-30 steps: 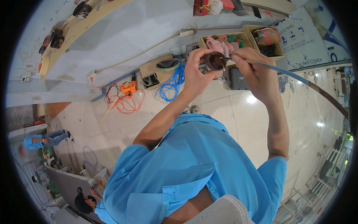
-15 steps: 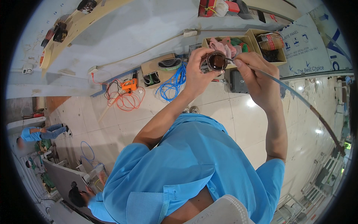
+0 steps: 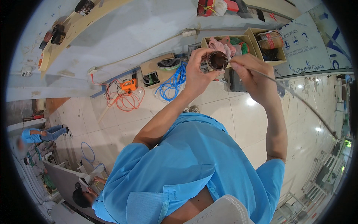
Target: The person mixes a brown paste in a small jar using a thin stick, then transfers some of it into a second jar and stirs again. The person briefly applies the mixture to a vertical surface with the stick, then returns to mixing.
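Observation:
A small round jar (image 3: 217, 61) with dark brown contents is gripped in my left hand (image 3: 195, 71), its open mouth facing up toward me. My left fingers wrap round the jar's side. In my right hand (image 3: 259, 76), pinched between thumb and fingers, is a long thin stick (image 3: 304, 102). Its near tip reaches into the mouth of the jar, and its long end runs out to the right, past my forearm. What the tip looks like inside the jar is too small to tell.
Beyond my hands stand cream bins (image 3: 257, 37) of bags and bottles. An orange power tool (image 3: 128, 85) with tangled orange cord and a coil of blue hose (image 3: 171, 87) lie on the floor by the wall. Two people in blue, one (image 3: 31, 135) standing, are at the left.
The stick has swung and turned in my right hand, with its tip shifting slightly inside the jar. My left hand keeps the jar almost still. The person at lower left has moved.

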`<state>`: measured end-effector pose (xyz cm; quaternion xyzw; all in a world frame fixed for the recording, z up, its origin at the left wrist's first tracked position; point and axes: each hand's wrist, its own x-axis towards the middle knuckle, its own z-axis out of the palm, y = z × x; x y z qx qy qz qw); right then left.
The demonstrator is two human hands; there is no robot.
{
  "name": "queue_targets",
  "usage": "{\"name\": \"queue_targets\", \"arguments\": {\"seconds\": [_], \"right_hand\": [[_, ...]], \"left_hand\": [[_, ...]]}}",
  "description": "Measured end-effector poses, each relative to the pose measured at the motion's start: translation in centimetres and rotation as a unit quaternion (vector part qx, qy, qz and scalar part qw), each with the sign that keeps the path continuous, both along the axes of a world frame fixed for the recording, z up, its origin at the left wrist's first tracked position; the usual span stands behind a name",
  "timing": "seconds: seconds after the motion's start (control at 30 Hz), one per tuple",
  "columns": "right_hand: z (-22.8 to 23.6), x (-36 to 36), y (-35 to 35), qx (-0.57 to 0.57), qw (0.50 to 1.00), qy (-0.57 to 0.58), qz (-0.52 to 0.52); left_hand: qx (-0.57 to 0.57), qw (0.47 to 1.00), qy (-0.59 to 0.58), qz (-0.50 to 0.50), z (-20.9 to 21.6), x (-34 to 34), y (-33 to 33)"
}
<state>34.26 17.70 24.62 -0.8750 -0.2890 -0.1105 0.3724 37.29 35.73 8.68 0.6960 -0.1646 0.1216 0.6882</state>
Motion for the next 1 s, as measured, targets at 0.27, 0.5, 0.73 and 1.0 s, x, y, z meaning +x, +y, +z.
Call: {"name": "queue_targets", "arguments": {"seconds": [0.27,0.5,0.73,1.0], "right_hand": [[0.19,-0.49,-0.19,0.017,0.999,0.031,0.003],[0.08,-0.60,-0.54,-0.020,1.000,0.020,0.001],[-0.06,-0.40,-0.89,0.001,1.000,0.010,0.013],[0.13,-0.68,-0.68,-0.025,1.000,0.006,0.013]], "left_hand": [[-0.001,1.000,0.009,-0.009,-0.10,-0.09,-0.20],[-0.048,0.999,0.004,-0.010,-0.23,0.10,-0.49],[-0.040,0.999,-0.001,-0.004,-0.11,0.16,-0.29],[-0.005,1.000,-0.005,-0.018,-0.12,-0.08,0.12]]}}
